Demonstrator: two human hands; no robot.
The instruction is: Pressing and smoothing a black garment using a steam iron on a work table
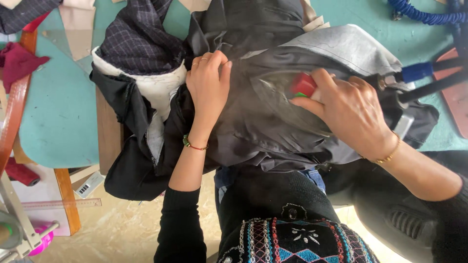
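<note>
Nearest the camera, at the bottom edge of the view, the person's dark embroidered top (297,238) fills the lower centre, with both black sleeves rising from it toward the work surface.

Just beyond, the dark garment (253,126) lies bunched across a teal pressing table (58,112), its lower folds hanging over the near edge toward the person. The left hand (208,83) rests flat on the garment near its centre, fingers together and curled slightly, pressing the cloth down. A beaded bracelet (194,144) circles that wrist.

To the right, the right hand (348,109) is closed around the handle of a steam iron (292,100), gripping it, with the thumb beside a red button (303,85). The iron's soleplate sits on the garment, just beside the left hand, the two hands near but apart. A gold bracelet (387,157) sits at the right wrist.

Farther back, a pale grey fabric panel (351,48) lies under the upper part of the garment, and a checked dark cloth (139,36) lies at the upper left. A blue braided hose (424,14) runs across the far right corner.
</note>
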